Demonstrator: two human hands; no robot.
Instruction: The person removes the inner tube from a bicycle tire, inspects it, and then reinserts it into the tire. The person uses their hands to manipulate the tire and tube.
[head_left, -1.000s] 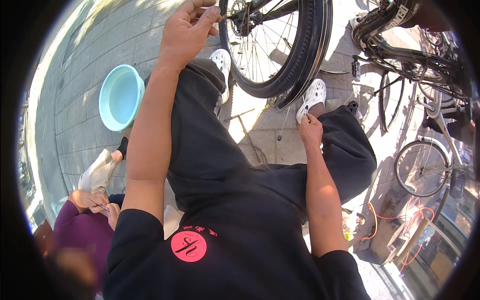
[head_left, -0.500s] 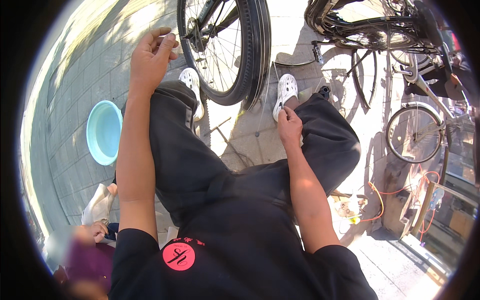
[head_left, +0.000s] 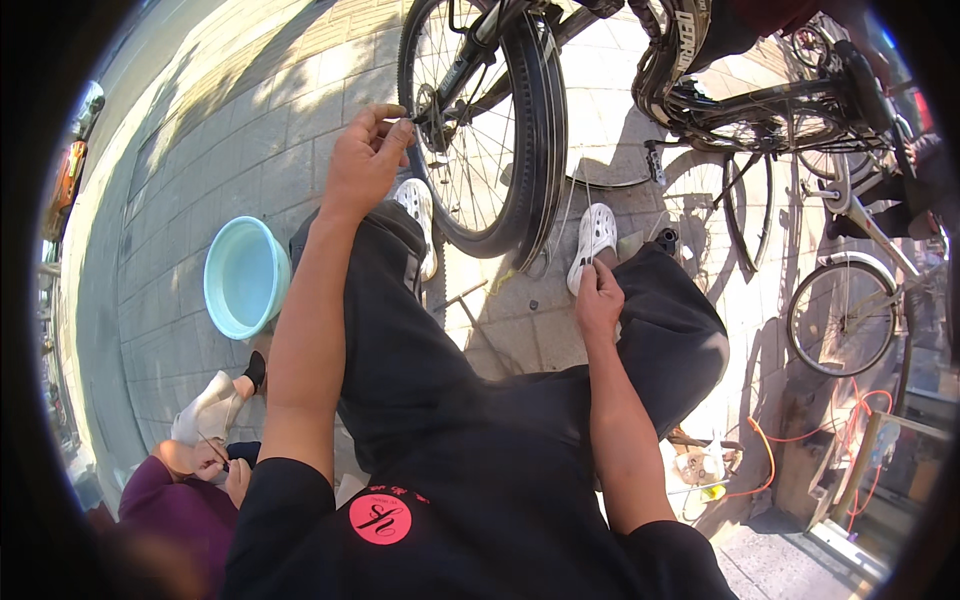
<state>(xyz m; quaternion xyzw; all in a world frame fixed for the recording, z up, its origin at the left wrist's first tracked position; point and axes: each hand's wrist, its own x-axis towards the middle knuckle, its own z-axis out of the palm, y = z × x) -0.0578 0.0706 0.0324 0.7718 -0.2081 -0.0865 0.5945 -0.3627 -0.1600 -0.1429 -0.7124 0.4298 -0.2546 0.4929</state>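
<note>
A bicycle wheel with a black tyre point(head_left: 545, 150) stands between my feet. My left hand point(head_left: 370, 150) is at its left side, thumb and curled fingers drawn together close by the hub point(head_left: 432, 115); anything between the fingertips is too small to make out. My right hand point(head_left: 600, 303) pinches a thin, dark-tipped thing over my right thigh, just in front of my white clog point(head_left: 594, 240). A thin light line, possibly a cable or wire, runs down beside the tyre. The kind of thing in my right fingers cannot be made out.
A light blue basin point(head_left: 245, 280) sits on the paving at left. Beside my left arm, another person's hands point(head_left: 222, 468) and purple sleeve show. More bicycles point(head_left: 845, 310) stand at right, near an orange hose point(head_left: 765, 460). A thin rod point(head_left: 475, 320) lies between my legs.
My left hand has come nearer the wheel hub, with its fingers more curled. My right hand keeps its pinch near the clog. The whole view has shifted, showing more of the bicycle.
</note>
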